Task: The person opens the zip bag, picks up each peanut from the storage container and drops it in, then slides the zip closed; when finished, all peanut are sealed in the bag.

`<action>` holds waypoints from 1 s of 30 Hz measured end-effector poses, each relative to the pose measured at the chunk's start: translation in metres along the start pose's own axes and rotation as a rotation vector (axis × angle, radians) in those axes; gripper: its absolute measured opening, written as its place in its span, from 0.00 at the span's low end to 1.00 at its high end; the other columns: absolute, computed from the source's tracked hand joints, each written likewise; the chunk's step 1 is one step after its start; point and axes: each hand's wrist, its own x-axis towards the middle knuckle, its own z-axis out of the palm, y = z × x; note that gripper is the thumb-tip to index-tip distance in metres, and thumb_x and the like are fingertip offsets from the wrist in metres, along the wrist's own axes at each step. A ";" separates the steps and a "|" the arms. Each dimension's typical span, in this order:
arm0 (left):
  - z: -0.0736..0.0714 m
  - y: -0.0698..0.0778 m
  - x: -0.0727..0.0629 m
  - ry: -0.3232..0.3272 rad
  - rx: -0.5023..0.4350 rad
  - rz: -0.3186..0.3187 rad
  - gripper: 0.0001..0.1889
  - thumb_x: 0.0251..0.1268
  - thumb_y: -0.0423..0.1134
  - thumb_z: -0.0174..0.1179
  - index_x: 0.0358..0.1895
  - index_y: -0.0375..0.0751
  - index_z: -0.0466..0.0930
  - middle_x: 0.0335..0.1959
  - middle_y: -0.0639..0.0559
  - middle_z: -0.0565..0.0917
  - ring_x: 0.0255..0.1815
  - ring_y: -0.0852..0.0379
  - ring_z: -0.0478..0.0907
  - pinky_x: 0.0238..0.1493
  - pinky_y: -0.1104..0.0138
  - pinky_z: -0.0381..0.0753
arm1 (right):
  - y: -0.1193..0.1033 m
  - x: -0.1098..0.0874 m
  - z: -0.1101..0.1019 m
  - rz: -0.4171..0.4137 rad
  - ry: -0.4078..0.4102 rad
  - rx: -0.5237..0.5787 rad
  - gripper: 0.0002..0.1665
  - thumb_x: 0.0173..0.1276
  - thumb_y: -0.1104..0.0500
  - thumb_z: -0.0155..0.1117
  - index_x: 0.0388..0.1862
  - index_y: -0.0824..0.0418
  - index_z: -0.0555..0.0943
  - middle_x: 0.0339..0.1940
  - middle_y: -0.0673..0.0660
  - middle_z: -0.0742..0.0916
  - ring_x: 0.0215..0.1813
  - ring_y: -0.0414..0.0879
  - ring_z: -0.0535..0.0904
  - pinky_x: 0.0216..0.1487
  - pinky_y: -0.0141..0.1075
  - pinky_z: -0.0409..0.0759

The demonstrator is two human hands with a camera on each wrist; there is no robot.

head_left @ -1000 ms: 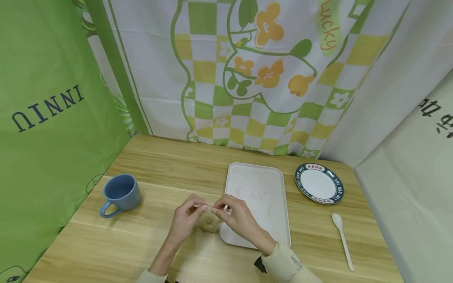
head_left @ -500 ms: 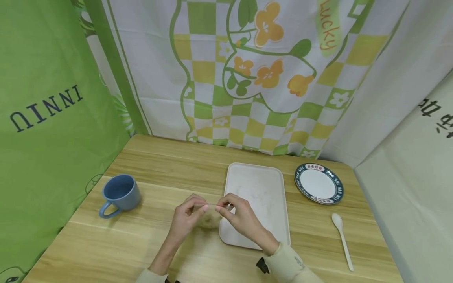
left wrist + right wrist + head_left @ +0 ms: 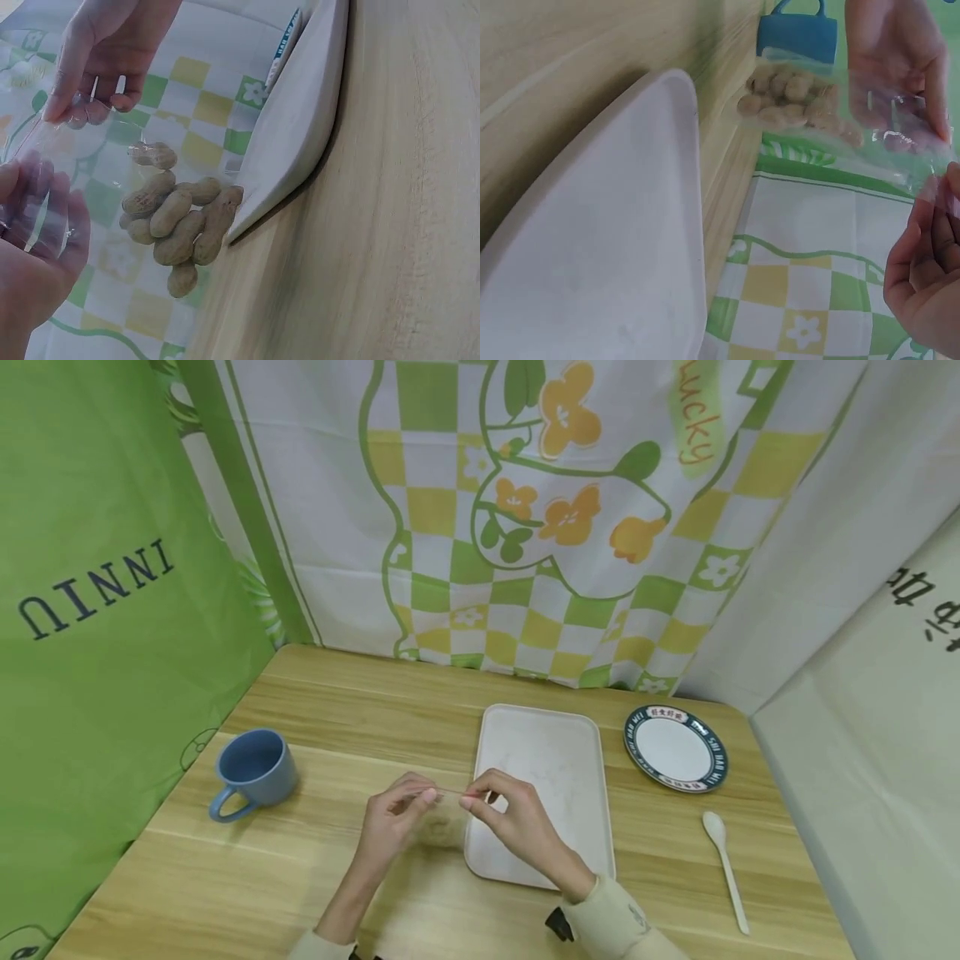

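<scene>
Both hands pinch the top edge of a clear plastic bag [image 3: 889, 142] with a thin red line along its mouth. Unshelled peanuts [image 3: 176, 221] fill its lower part, which hangs below the fingers. In the head view the left hand [image 3: 390, 822] has its thumb and fingertips at the left end of that edge. Opposite it, the right hand [image 3: 517, 822] pinches the right end, its wrist above the tray. A short stretch of the edge shows between the two thumbs. From above, the peanuts are a pale blur under the hands.
A white rectangular tray [image 3: 551, 752] lies beneath and right of the right hand. Farther right are a round plate [image 3: 675, 750] with a dark patterned rim and a white spoon [image 3: 725, 864]. At the left stands a blue mug [image 3: 258, 768]. Printed curtains [image 3: 525, 610] border the wooden table [image 3: 360, 693].
The right fingertips have shifted slightly to the right along the bag's edge, so the gap between the hands is wider. The left hand has hardly moved.
</scene>
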 end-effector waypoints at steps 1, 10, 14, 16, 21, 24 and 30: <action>0.000 0.000 0.000 -0.001 0.002 -0.005 0.07 0.68 0.25 0.54 0.39 0.31 0.83 0.37 0.42 0.81 0.42 0.56 0.78 0.47 0.66 0.79 | 0.000 0.000 0.000 0.016 0.006 0.016 0.04 0.61 0.63 0.69 0.33 0.54 0.83 0.31 0.45 0.85 0.33 0.36 0.78 0.37 0.33 0.79; -0.005 0.001 -0.004 -0.067 -0.126 -0.062 0.16 0.77 0.30 0.40 0.44 0.26 0.79 0.41 0.44 0.81 0.45 0.54 0.78 0.50 0.61 0.79 | -0.017 -0.002 -0.008 0.173 0.054 0.127 0.03 0.58 0.68 0.69 0.29 0.62 0.83 0.27 0.54 0.86 0.30 0.43 0.78 0.34 0.35 0.78; -0.011 -0.001 -0.002 -0.128 -0.227 -0.122 0.21 0.80 0.35 0.35 0.47 0.22 0.76 0.43 0.43 0.80 0.45 0.53 0.78 0.50 0.57 0.80 | -0.027 0.002 -0.013 0.247 0.029 0.117 0.02 0.61 0.65 0.68 0.29 0.61 0.84 0.28 0.52 0.86 0.30 0.42 0.78 0.36 0.35 0.78; -0.014 -0.005 0.001 -0.152 -0.281 -0.183 0.22 0.80 0.38 0.35 0.49 0.24 0.77 0.42 0.44 0.81 0.44 0.53 0.78 0.50 0.55 0.79 | -0.019 0.002 -0.009 0.271 0.034 0.095 0.03 0.62 0.60 0.69 0.29 0.57 0.85 0.27 0.48 0.86 0.30 0.40 0.78 0.35 0.34 0.78; -0.020 -0.019 0.007 -0.194 -0.407 -0.356 0.24 0.80 0.45 0.34 0.54 0.29 0.75 0.43 0.48 0.81 0.46 0.52 0.77 0.54 0.51 0.75 | 0.009 0.004 0.001 0.365 0.035 0.035 0.04 0.62 0.55 0.70 0.28 0.51 0.85 0.25 0.42 0.84 0.28 0.38 0.77 0.31 0.33 0.76; -0.020 -0.030 0.014 -0.167 -0.381 -0.446 0.26 0.80 0.48 0.35 0.56 0.28 0.73 0.45 0.48 0.81 0.48 0.52 0.78 0.57 0.50 0.74 | 0.018 0.009 0.001 0.414 -0.007 -0.012 0.03 0.63 0.56 0.69 0.30 0.54 0.86 0.26 0.45 0.85 0.28 0.40 0.78 0.29 0.32 0.76; -0.024 -0.075 0.064 0.045 -0.118 -0.637 0.20 0.76 0.45 0.45 0.51 0.30 0.77 0.36 0.48 0.82 0.35 0.55 0.80 0.43 0.60 0.81 | 0.034 0.020 -0.012 0.462 -0.054 -0.116 0.16 0.71 0.56 0.60 0.54 0.62 0.81 0.47 0.54 0.84 0.45 0.45 0.79 0.42 0.38 0.78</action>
